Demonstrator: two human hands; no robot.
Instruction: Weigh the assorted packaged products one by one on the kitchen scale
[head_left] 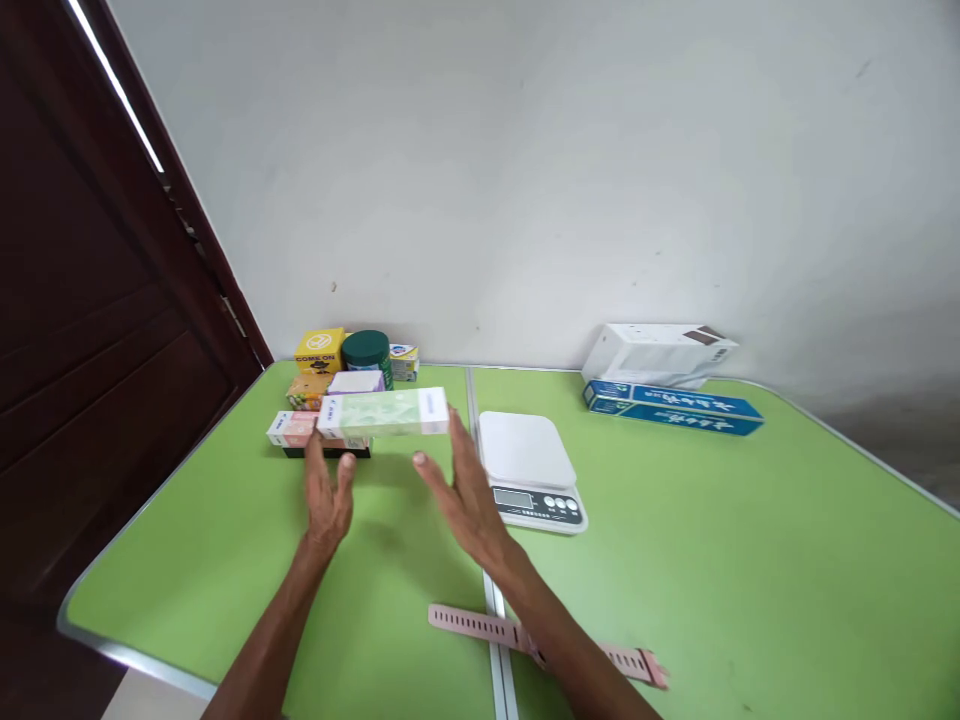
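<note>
A long white-and-green box [384, 413] is held level above the table, between my two hands. My left hand [328, 497] has its fingers at the box's left end, with the thumb pointing up and apart from it. At the right end, the fingers of my right hand [471, 492] press against the box, thumb also held off below. Behind the left end lies a pink-and-white box [292, 428] on top of a black box [358, 452], partly hidden. To the right of my right hand sits a white kitchen scale [527, 450] with a grey display and round buttons.
Behind the held box stand a yellow box [319, 350], a green-lidded jar [367, 350], and other small boxes. At the back right, a blue box [675, 405] lies before a white box [652, 352]. A pink watch strap [472, 622] passes beneath my right forearm.
</note>
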